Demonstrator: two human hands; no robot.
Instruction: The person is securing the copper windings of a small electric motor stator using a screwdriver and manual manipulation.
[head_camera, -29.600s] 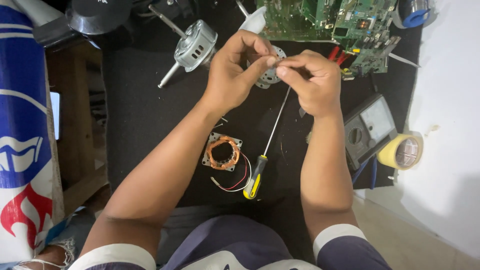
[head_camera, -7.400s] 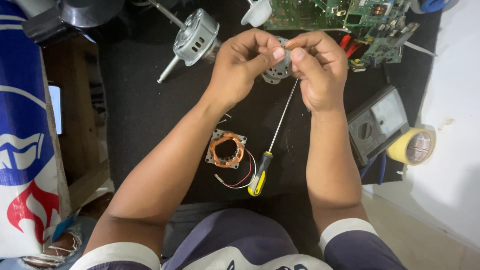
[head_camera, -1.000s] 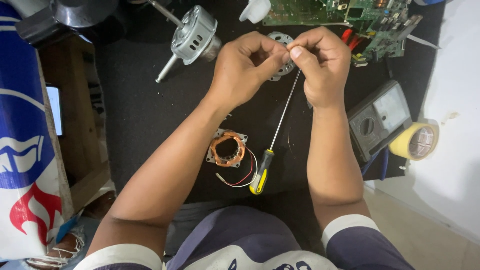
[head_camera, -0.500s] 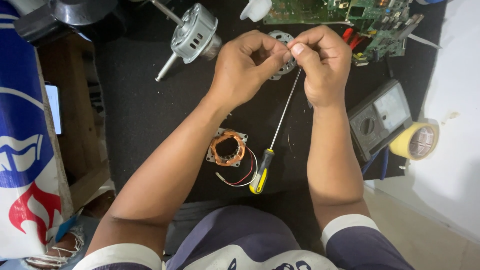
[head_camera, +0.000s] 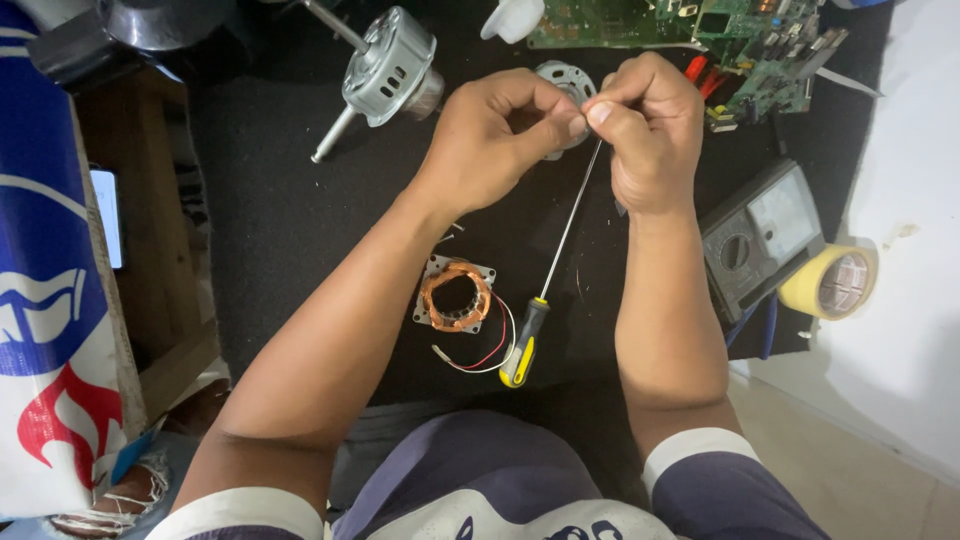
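Both hands, left hand (head_camera: 495, 135) and right hand (head_camera: 650, 130), are pinching the screwdriver (head_camera: 555, 270) tip with closed fingers (head_camera: 575, 122), far above the coil (head_camera: 456, 295).

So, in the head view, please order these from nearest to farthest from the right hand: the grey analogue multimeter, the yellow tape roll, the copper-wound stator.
1. Grey analogue multimeter, just beside the right hand, on its right.
2. Copper-wound stator, toward the person, lower left.
3. Yellow tape roll, beyond the multimeter at the mat's edge.
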